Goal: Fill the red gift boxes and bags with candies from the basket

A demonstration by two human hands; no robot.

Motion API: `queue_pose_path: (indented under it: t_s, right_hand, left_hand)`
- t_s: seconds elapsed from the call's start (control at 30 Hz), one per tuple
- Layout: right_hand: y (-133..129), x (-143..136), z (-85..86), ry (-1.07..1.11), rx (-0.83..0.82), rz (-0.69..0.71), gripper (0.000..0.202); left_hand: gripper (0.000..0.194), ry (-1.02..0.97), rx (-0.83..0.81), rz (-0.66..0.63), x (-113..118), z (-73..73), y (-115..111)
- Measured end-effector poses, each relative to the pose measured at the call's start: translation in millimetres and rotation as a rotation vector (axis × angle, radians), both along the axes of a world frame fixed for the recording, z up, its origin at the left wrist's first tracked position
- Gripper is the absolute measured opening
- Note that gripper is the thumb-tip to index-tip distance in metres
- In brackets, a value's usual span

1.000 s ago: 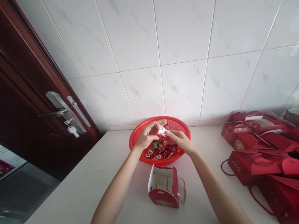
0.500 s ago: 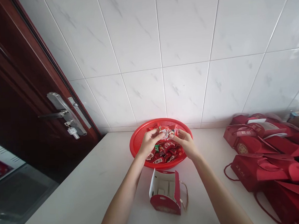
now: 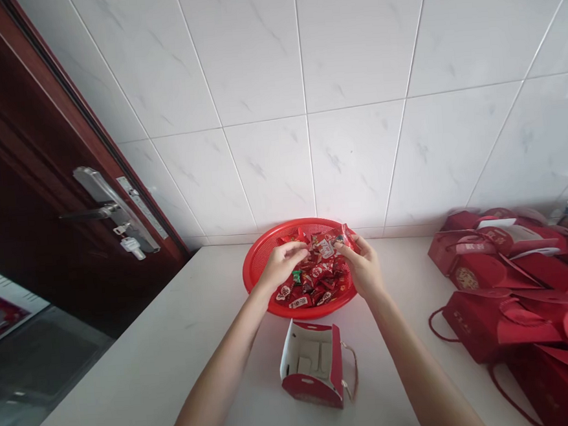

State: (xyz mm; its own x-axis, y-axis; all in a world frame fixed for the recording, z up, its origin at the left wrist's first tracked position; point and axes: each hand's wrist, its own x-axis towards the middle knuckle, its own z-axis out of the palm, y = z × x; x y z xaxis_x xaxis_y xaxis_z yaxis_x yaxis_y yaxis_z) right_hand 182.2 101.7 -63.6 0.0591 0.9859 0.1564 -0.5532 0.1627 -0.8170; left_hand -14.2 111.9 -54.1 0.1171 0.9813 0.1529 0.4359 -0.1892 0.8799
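Observation:
My right hand (image 3: 366, 269) grips a red candy packet (image 3: 326, 246) with a white printed patch, above the right side of a red plastic basket (image 3: 252, 267). My left hand (image 3: 282, 264) is over the basket's left side, thumb and fingers slightly apart, and I see nothing held in it. Beneath both hands, several wrapped candies (image 3: 322, 272), mostly red with a green one (image 3: 297, 277), lie in the basket. In front of the basket stands a red gift box (image 3: 312, 393) with its top open, a pale inside and a twine handle (image 3: 356, 370) on its right.
Several red gift boxes (image 3: 500, 321) with cord handles crowd the right of the white tabletop (image 3: 199, 329). A tiled wall (image 3: 271, 168) rises behind the basket. To the left is a dark red door (image 3: 45, 210) with a lever handle (image 3: 87, 214) and hanging keys (image 3: 131, 247).
The packet was between both hands; now only my right hand has it, shifted slightly right. My left hand has come away from it. The view has tilted slightly.

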Motion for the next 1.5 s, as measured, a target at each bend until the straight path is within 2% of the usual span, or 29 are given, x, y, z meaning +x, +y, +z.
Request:
queue_pose_path:
  t_s: [0.07, 0.17, 0.33, 0.5, 0.6, 0.7, 0.87, 1.03, 1.2, 1.27, 1.4, 1.5]
  right_hand:
    - [0.1, 0.4, 2.4, 0.053, -0.017, 0.007, 0.033]
    - [-1.5, -0.3, 6.5, 0.089, -0.020, 0.018, 0.035]
    - [-3.9, -1.4, 10.2, 0.122, -0.064, 0.021, 0.034]
    - [-4.8, -0.7, 12.7, 0.175, -0.105, -0.001, 0.036]
    - [-5.4, -0.3, 13.9, 0.167, -0.106, 0.006, 0.038]
    - [-6.0, -0.1, 14.0, 0.153, -0.102, 0.023, 0.038]
    - [-6.1, 0.4, 13.1, 0.142, -0.098, 0.037, 0.036]
    - [-5.0, 0.3, 12.6, 0.146, -0.099, 0.037, 0.036]
    - [-4.3, -0.4, 14.2, 0.165, -0.127, 0.015, 0.036]
    - [-4.3, -0.2, 14.8, 0.171, -0.134, 0.014, 0.035]
    - [-3.9, 0.9, 14.1, 0.167, -0.127, 0.017, 0.035]
    - [-3.3, 1.5, 12.5, 0.153, -0.112, 0.014, 0.034]
  left_hand:
    - [0.027, 0.225, -0.049, -0.007, -11.4, 1.1, 7.8]
    - [0.016, 0.411, -0.127, -0.014, -30.1, 2.9, 18.9]
    - [0.035, 0.614, -0.168, 0.052, -49.1, 2.1, 32.4]
    - [0.038, 0.719, -0.215, 0.069, -53.9, 0.8, 44.8]
    - [0.033, 0.759, -0.251, 0.046, -54.8, 2.0, 54.7]
    - [0.027, 0.774, -0.214, 0.027, -53.0, 3.1, 65.8]
    - [0.029, 0.813, -0.186, 0.004, -45.4, -1.4, 76.9]
    - [0.024, 0.803, -0.173, 0.018, -44.1, -5.7, 74.7]
    - [0.040, 0.773, -0.153, 0.038, -45.5, -4.5, 68.3]
    - [0.041, 0.772, -0.134, 0.063, -44.6, -3.1, 66.1]
    - [0.030, 0.786, -0.066, 0.133, -42.9, 1.8, 62.9]
    - [0.013, 0.772, -0.016, 0.109, -39.1, 7.5, 60.2]
